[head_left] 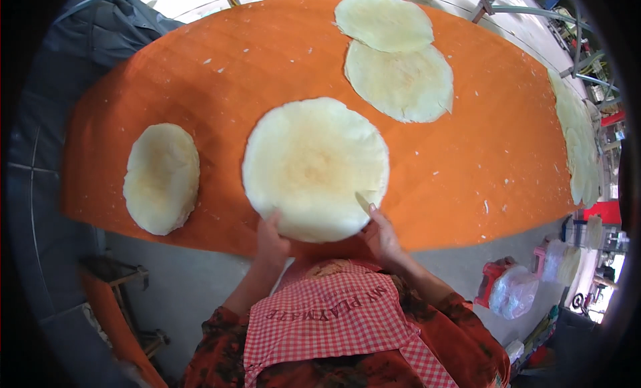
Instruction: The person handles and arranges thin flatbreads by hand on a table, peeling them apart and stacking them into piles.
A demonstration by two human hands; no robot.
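Note:
A large round, pale flatbread sheet point(317, 164), browned faintly at its middle, lies at the near edge of the orange-covered table; whether it is one sheet or a stack I cannot tell. My left hand point(272, 242) grips its near left edge, thumb on top and fingers hidden below. At the near right edge, my right hand point(380, 233) is closed on a small knife point(362, 202). The pointed blade lies over the sheet, aimed away and to the left. The right fingers are partly hidden at the sheet's rim.
A pile of flatbreads point(162, 177) sits at the left. Two overlapping flatbreads point(400, 81) lie at the far right, and more sheets point(575, 141) hang along the right edge. White flakes dot the orange cloth point(467, 181). A red stool point(493, 279) and plastic bags point(514, 291) stand on the floor.

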